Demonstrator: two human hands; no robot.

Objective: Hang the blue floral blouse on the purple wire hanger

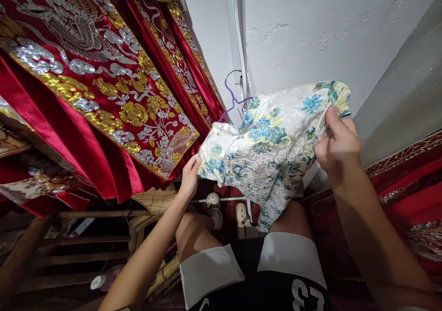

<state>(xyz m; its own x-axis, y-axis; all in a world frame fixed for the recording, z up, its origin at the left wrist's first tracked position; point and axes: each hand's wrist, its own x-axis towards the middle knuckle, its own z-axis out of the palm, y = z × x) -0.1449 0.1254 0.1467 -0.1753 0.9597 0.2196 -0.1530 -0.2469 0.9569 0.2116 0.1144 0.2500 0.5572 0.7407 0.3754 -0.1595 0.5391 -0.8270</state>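
A white garment with blue and green flower patterns, a short-sleeved dress or top (pixel 262 149), hangs in front of me with its collar at the upper middle. A purple hanger (pixel 234 100) pokes out of the neck, its hook against a pale strip on the wall. My left hand (pixel 191 175) pinches the edge of the left sleeve. On the other side my right hand (pixel 338 143) grips the right sleeve opening, thumb on top, and holds the cloth stretched sideways. The lower part drapes down toward my lap.
Red embroidered cloth (pixel 103 80) with gold and silver sequins hangs at the left. A white wall (pixel 304 34) stands ahead, and more red fabric (pixel 410 173) lies at the right. At lower left are a bamboo chair (pixel 83 251) and a bottle with a white cap (pixel 98 282).
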